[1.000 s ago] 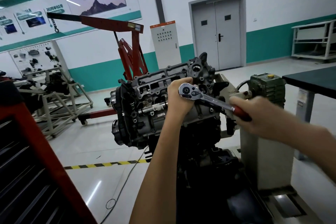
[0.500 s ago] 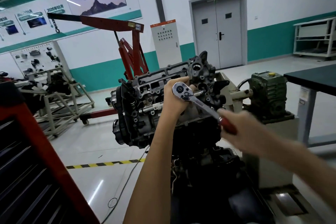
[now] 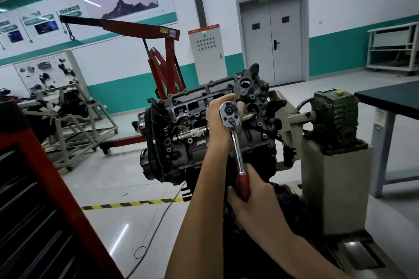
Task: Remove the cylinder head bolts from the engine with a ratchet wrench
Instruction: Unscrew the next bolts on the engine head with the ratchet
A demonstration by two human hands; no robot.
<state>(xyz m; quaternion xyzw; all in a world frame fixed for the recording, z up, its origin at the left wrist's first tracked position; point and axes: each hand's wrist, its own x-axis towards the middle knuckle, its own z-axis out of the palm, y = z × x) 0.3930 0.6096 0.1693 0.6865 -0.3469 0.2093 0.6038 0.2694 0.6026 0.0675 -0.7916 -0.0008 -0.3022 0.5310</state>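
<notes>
The engine (image 3: 188,129) hangs on a stand, its cylinder head face turned toward me. A chrome ratchet wrench (image 3: 234,140) with a red grip sits on the head, its round head up and its handle pointing almost straight down. My left hand (image 3: 218,118) is curled behind the ratchet's head, holding it against the engine. My right hand (image 3: 249,199) grips the red handle below. The bolt and socket under the ratchet head are hidden.
A grey stand column (image 3: 335,188) with a green gearbox (image 3: 333,118) holds the engine on the right. A dark table (image 3: 394,97) stands far right, a red tool cabinet (image 3: 34,210) near left, a red engine crane (image 3: 163,61) behind. A cable lies on the floor.
My right hand has swung the ratchet handle down and to the left, from pointing right to hanging nearly vertical. My left hand stayed at the ratchet head.
</notes>
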